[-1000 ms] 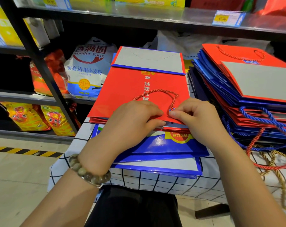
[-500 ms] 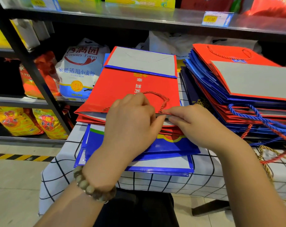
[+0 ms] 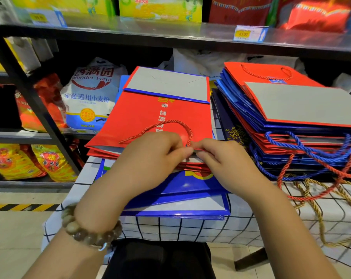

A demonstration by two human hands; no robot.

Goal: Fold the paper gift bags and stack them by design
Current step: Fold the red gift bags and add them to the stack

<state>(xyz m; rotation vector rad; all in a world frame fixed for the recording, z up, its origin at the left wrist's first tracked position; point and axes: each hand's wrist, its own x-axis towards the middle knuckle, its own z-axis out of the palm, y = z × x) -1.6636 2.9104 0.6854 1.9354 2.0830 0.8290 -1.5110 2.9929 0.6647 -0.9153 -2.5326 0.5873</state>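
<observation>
Pinching the near edge of the red gift bag [image 3: 150, 115], left hand [image 3: 150, 164] and right hand [image 3: 229, 168] appear to be flattening its fold; next, squaring it onto the red pile [image 3: 99, 153] beneath.

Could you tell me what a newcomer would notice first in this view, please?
The bright red gift bag lying flat at centre, with the left hand and right hand pinching its near edge. To its right rises a tall stack of folded red and blue bags, cords spilling over the checked tablecloth.
</observation>
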